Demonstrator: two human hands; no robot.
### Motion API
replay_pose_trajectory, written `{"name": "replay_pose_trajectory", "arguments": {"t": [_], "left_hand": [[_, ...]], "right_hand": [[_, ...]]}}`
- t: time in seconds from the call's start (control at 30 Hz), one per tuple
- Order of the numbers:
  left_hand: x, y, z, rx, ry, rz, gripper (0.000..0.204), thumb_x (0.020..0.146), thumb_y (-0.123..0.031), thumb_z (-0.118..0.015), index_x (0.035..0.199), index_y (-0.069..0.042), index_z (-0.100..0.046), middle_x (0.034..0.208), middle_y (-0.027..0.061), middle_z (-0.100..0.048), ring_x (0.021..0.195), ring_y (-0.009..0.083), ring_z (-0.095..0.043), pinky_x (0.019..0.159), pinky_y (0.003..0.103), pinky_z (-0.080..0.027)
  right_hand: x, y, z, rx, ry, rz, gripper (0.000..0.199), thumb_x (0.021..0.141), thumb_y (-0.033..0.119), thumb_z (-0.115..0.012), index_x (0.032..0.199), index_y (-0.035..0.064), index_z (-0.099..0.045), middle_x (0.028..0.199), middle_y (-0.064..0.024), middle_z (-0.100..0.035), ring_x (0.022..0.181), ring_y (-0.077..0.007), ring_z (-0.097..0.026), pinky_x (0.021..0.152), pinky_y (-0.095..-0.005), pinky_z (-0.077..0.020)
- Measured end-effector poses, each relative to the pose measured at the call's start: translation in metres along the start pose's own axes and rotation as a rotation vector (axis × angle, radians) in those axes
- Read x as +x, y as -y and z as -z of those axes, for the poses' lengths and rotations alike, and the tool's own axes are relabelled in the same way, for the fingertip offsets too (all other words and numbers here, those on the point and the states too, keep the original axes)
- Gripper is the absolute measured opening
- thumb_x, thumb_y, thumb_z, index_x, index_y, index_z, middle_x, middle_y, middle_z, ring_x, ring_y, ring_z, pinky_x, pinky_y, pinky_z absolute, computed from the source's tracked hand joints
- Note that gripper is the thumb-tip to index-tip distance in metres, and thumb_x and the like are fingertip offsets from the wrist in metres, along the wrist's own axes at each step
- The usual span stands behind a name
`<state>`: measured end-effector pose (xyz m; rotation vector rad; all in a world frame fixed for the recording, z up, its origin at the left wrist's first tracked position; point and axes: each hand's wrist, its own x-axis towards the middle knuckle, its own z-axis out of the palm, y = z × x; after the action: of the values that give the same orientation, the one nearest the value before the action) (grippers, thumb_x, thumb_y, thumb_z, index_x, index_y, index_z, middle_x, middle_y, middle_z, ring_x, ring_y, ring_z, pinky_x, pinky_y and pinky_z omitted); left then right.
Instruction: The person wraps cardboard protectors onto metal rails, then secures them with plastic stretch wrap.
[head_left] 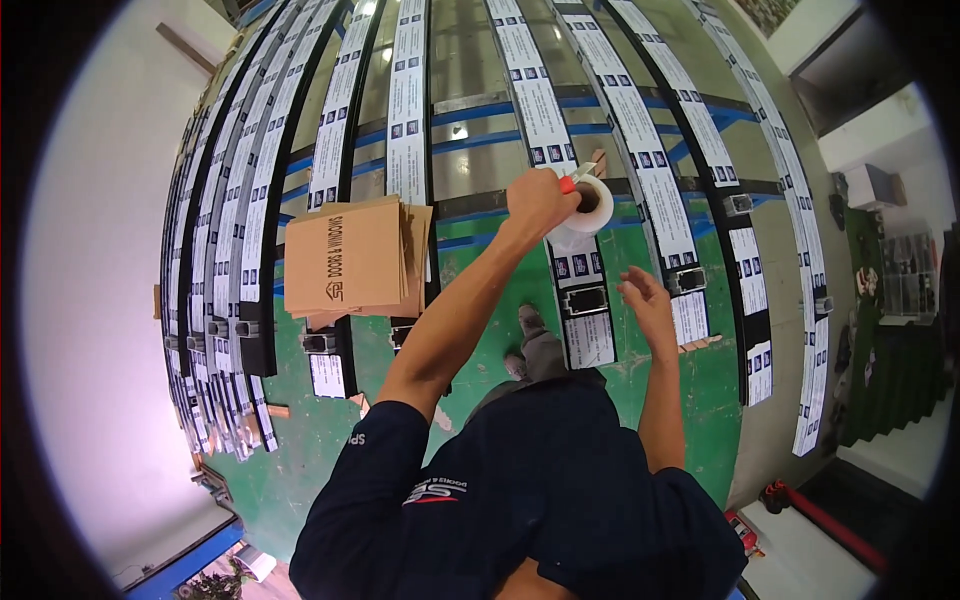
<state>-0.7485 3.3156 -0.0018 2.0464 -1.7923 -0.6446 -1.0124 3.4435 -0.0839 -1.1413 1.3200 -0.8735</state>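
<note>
- Red cutter [569, 184]: gripped in the closed left hand [540, 204], blade exposed.
- Translucent film roll [604, 207]: just beside that fist, over a label-covered bar [541, 105]; contact with the hand cannot be told.
- Right hand [650, 308]: partly open, fingers bent, grasping nothing visible, near the bar's lower end.

Navy short-sleeved shirt [570, 480], grey trousers [543, 356]

The head camera looks steeply down from above the wearer's torso [570, 500], facing ahead along the labelled bars [528, 85]; the torso lies near, the bars' other ends far; the wide fisheye takes in the white wall [105, 250] at left and curves the outermost bar [813, 380] at right.
</note>
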Motion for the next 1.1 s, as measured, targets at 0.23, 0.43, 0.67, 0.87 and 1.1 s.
{"name": "replay_pose_trajectory", "arguments": {"t": [0.23, 0.43, 0.67, 0.87, 1.1], "left_hand": [[-0.026, 0.014, 0.016, -0.208, -0.047, 0.0, 0.066, 0.075, -0.065, -0.069, 0.079, 0.001, -0.072, 0.079, 0.0227, -0.069, 0.075, 0.0398, -0.069, 0.067, 0.049, -0.054], [-0.109, 0.03, 0.007, -1.139, 0.057, 0.133, 0.051, 0.1, -0.048, -0.053, 0.106, 0.001, -0.067, 0.089, 0.0101, -0.069, 0.075, 0.0165, -0.064, 0.067, 0.035, -0.052], [-0.157, 0.117, 0.014, -0.939, -0.391, 0.197, 0.052, 0.099, -0.035, -0.061, 0.133, 0.004, -0.054, 0.111, 0.0146, -0.068, 0.093, 0.0164, -0.065, 0.081, 0.031, -0.053], [-0.225, 0.257, 0.027, -0.577, -0.848, 0.761, 0.048, 0.086, -0.041, -0.075, 0.089, 0.007, -0.068, 0.079, 0.0117, -0.068, 0.067, 0.0165, -0.067, 0.06, 0.029, -0.053], [-0.206, 0.289, 0.021, -1.074, -0.869, 0.905, 0.048, 0.084, -0.041, -0.078, 0.094, 0.005, -0.067, 0.078, 0.0107, -0.068, 0.066, 0.0177, -0.069, 0.044, 0.028, -0.052]], "right_hand": [[-0.012, 0.049, -0.002, -0.025, 0.145, -0.068, 0.05, 0.095, 0.012, -0.062, 0.14, -0.0046, -0.048, 0.128, -0.0166, -0.063, 0.111, -0.0223, -0.063, 0.094, -0.032, -0.0487], [-0.009, 0.102, -0.104, 0.194, 0.465, 0.138, 0.051, 0.094, 0.007, -0.062, 0.142, -0.0006, -0.046, 0.114, -0.0106, -0.065, 0.096, -0.0173, -0.063, 0.084, -0.0283, -0.0498], [0.039, 0.095, -0.2, 0.032, 0.734, 0.069, 0.043, 0.092, 0.008, -0.062, 0.134, 0.0026, -0.05, 0.089, -0.0003, -0.058, 0.074, -0.0084, -0.056, 0.063, -0.0247, -0.0457], [0.139, 0.094, -0.312, -0.227, 0.576, 0.485, 0.038, 0.087, 0.015, -0.067, 0.122, 0.0025, -0.058, 0.086, -0.01, -0.062, 0.073, -0.0182, -0.059, 0.069, -0.0336, -0.0492], [0.251, 0.064, -0.41, -0.432, 0.453, 0.451, 0.036, 0.083, 0.02, -0.067, 0.114, 0.0014, -0.065, 0.091, -0.0153, -0.069, 0.08, -0.024, -0.065, 0.074, -0.0375, -0.0505]]}}
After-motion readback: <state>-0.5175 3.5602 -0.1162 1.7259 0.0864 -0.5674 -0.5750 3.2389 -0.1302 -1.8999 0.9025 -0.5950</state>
